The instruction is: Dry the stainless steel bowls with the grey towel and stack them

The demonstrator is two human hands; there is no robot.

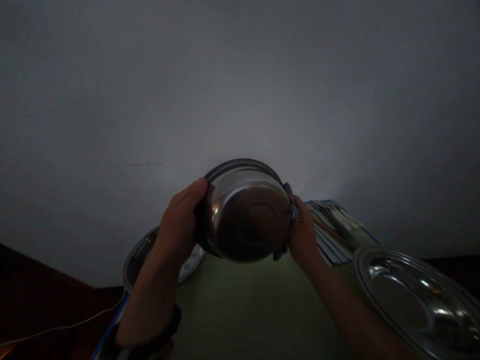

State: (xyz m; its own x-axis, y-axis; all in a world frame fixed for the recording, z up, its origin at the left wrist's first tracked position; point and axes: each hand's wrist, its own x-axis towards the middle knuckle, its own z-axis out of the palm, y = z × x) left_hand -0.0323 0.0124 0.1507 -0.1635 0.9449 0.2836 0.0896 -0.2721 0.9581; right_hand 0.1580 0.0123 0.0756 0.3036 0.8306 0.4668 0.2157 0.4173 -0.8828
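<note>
A shiny metal bowl (249, 220) is held up over the table, tilted so that its rounded underside faces me. My left hand (180, 220) is closed on its left side, with the thumb side along the wall near the rim. On the opposite side my right hand (303, 230) grips the bowl through a dark checked cloth (294, 210), which is bunched between palm and metal. The fingertips of both hands are hidden behind the bowl, and its inside cannot be seen.
At the right front lies a large metal basin (401, 300). Several knives and other utensils with pale handles (333, 235) rest behind it. Another round metal basin (140, 250) stands at the left, partly behind my forearm. A white cable (71, 325) hangs at the left of the green tabletop (243, 310). A grey wall (240, 90) rises behind.
</note>
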